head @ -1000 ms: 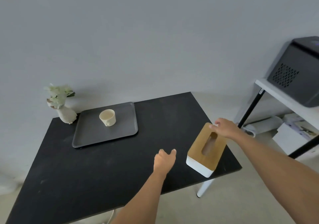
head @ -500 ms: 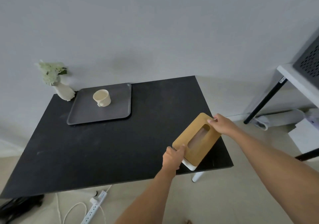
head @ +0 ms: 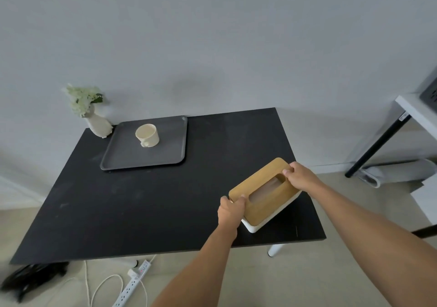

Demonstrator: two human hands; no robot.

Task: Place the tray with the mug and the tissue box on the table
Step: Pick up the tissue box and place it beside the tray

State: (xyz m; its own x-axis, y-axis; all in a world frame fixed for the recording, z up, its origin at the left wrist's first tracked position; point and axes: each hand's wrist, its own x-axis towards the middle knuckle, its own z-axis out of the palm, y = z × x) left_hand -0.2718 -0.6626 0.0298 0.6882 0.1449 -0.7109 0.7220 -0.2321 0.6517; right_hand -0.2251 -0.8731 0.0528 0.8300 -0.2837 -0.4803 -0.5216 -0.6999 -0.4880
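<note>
A white tissue box with a wooden lid (head: 261, 184) is over the black table (head: 153, 200) near its front right corner. My left hand (head: 230, 211) grips the box's near left end. My right hand (head: 300, 179) grips its far right end, fingers over the lid's edge. Whether the box rests on the table or is held just above it, I cannot tell. A dark grey tray (head: 132, 157) lies at the back left of the table, and a cream mug (head: 147, 135) stands upright on it.
A pale vase with white flowers (head: 94, 117) stands at the table's back left corner beside the tray. A white shelf with a black leg (head: 406, 115) is at the right. A power strip (head: 132, 285) and cables lie on the floor below the front edge.
My left hand went from open on the table to gripping the box's near end. Both hands have turned and shifted the box. The camera has tilted downward.
</note>
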